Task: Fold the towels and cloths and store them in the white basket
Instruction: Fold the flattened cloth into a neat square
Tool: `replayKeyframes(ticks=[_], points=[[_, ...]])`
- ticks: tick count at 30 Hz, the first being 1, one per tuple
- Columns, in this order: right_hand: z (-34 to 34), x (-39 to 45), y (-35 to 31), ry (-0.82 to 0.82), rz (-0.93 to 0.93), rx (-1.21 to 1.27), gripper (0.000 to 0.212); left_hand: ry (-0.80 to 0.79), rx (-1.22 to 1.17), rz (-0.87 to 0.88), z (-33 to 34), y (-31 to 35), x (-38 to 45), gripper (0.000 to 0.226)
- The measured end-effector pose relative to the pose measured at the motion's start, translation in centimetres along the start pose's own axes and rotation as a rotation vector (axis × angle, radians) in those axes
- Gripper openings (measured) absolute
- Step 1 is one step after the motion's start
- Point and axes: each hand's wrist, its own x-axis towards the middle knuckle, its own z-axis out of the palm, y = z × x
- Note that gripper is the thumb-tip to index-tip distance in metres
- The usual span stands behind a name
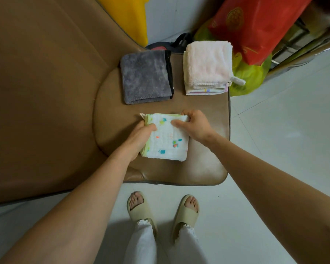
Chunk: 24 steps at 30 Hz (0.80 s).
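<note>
1. Soft, even indoor light is filling the scene, moderately bright and without harsh glare.
2. A dull sheen is showing on the brown leather cushion surface near its front edge.
3. Faint shadows are lying under the beige rubber slippers on the pale tiled floor.
4. Wide-angle distortion is stretching the forearms and bending lines at the frame edges.
5. Detail is looking slightly soft throughout, softest toward the corners.

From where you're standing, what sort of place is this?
Most likely a room in someone's home. A brown padded seat serves as the folding surface, shopping bags such as the red bag are piled on the pale tiled floor, and the person wears house slippers.
</note>
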Motion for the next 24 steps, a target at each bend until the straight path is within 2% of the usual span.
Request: replayKeyframes(ticks=[4, 8, 12, 14, 15, 17, 19, 21, 24], points=[[1.4, 1.1, 1.0, -0.024, -0.01, -0.016, 0.012, 0.236, 0.048, 0.092, 1.0, -0.5, 2.6, 0.045], [1.6, 1.9, 1.8, 0.092, 0.027, 0.012, 0.028, 0.492, 0.478, 0.308, 1.3, -1.8, 3.5, 0.047], [2.2, 2.5, 1.3, 0.27, -0.032, -0.032, 0.018, 0.548, 0.566, 0.311, 1.9, -1.9, 3.5, 0.045], [2.9, 0.9, 1.2, 0.241, -0.144, 0.024, 0.018, 0.527, 0.547, 0.275, 1.5, -1.7, 3.7, 0.047], [3.1, -0.3, 1.5, 0.2, -0.242, -0.03, 0.027, 0.505, 0.548, 0.263, 1.3, -1.6, 3.8, 0.047], [3.2, -2.9, 2.9, 0.093, -0.421, -0.279, 0.06, 0.467, 0.593, 0.263, 0.7, -1.5, 3.8, 0.047], [2.8, -4.4, 4.6, 0.026, -0.54, -0.534, 0.081, 0.458, 0.666, 0.271, 0.4, -1.5, 3.6, 0.047], [2.7, -4.9, 5.7, 0.003, -0.607, -0.712, 0.087, 0.463, 0.706, 0.275, 0.5, -1.4, 3.5, 0.047], [2.8, -4.8, 6.2, 0.009, -0.681, -0.89, 0.082, 0.488, 0.714, 0.281, 0.8, -1.4, 3.5, 0.047]])
